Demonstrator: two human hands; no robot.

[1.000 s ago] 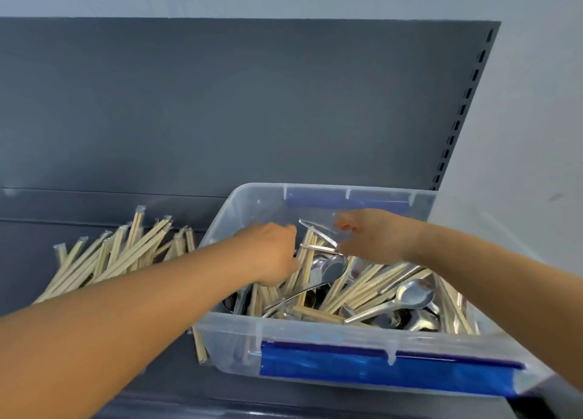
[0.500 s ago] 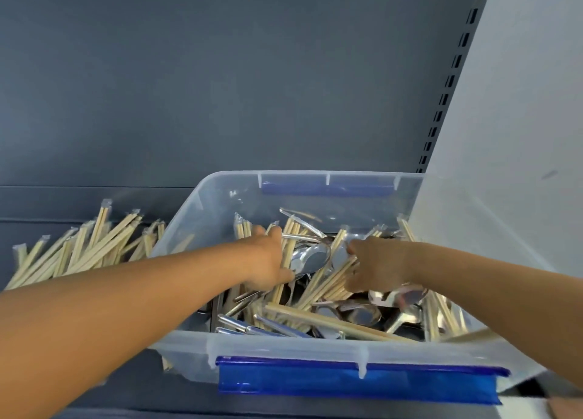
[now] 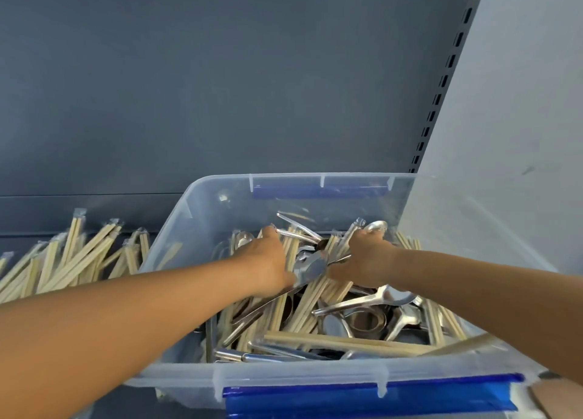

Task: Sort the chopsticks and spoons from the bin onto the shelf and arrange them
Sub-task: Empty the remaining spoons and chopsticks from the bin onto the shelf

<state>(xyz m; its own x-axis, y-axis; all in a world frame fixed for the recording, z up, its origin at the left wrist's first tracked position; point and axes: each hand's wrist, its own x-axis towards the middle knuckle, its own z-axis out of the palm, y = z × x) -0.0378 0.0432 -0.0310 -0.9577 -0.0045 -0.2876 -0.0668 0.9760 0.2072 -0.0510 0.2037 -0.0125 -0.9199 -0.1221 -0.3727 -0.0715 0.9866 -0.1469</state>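
Fingers of both hands are curled down into the jumble in the bin; what each grips is mostly hidden behind the knuckles. Left hand (image 3: 268,262): fingers bent round wrapped chopsticks and touching a spoon bowl (image 3: 310,269) at its thumb side, exact hold unclear. Right hand (image 3: 366,264): fingers closed over a bundle of chopsticks (image 3: 318,299) that slants out beneath the palm, a metal handle poking up past the knuckles. Grey shelf back panel (image 3: 252,87) fills the upper view, slotted upright (image 3: 441,84) along its right edge, pale wall (image 3: 530,103) beyond. Clear plastic bin (image 3: 195,198) with blue latches sits on the shelf at centre right, holding mixed chopsticks and steel spoons (image 3: 362,303). Left of the bin, touching its wall, a loose fan of wrapped chopsticks (image 3: 72,261) lies on the shelf.
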